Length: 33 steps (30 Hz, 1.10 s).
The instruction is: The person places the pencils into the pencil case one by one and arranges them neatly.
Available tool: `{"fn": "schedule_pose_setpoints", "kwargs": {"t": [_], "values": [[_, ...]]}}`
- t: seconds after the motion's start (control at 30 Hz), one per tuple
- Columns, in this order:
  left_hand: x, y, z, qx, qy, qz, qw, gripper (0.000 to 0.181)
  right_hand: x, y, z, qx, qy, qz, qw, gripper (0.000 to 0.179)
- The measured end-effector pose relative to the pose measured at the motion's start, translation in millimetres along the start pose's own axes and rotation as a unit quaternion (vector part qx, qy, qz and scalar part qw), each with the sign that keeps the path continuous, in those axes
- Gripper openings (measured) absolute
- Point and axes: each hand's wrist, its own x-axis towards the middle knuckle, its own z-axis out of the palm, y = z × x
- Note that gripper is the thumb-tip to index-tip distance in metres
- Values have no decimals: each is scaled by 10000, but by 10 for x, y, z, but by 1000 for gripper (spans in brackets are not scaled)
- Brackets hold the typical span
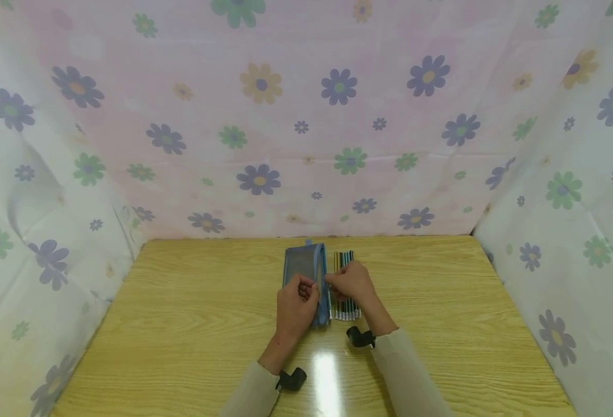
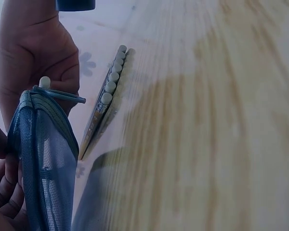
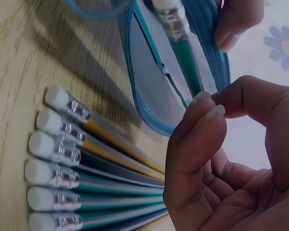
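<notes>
A blue mesh pencil case (image 1: 301, 260) lies on the table with its zipped mouth parted on the right side. My left hand (image 1: 297, 306) pinches the edge of that mouth; its fingers (image 3: 238, 24) show beside the blue rim in the right wrist view. At the opening, my right hand (image 1: 352, 282) pinches a green pencil (image 3: 187, 60) between thumb and fingertips. The pencil's white eraser end points away from the fingertips, and part of its shaft is hidden by the hand. Just right of the case lies a row of pencils (image 3: 62, 173), with yellow, dark and green shafts.
The wooden table (image 1: 191, 324) reaches back to a flower-printed cloth (image 1: 285, 145), which also hangs at both sides. Black wrist cameras (image 1: 293, 379) sit near both cuffs. A blue loop (image 3: 98, 10) on the case sticks out close to the right hand's work.
</notes>
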Motion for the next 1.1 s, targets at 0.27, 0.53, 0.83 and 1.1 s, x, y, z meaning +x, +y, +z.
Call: {"fn": "schedule_pose_setpoints", "kwargs": {"t": [0.27,0.53,0.83,1.1], "values": [[-6,14,8,25,-2,-227,9997,10,14,-13,43,94,-3,-40,9999,33],[-7,-2,25,90,38,-165,9998,10,64,58,108,157,-53,53,9998,33],[-13,-5,20,155,30,-115,9998,9,29,-1,110,261,-219,106,9994,28],[-17,-9,12,158,55,-39,9999,6,8,-33,94,310,-263,129,9991,25]]}}
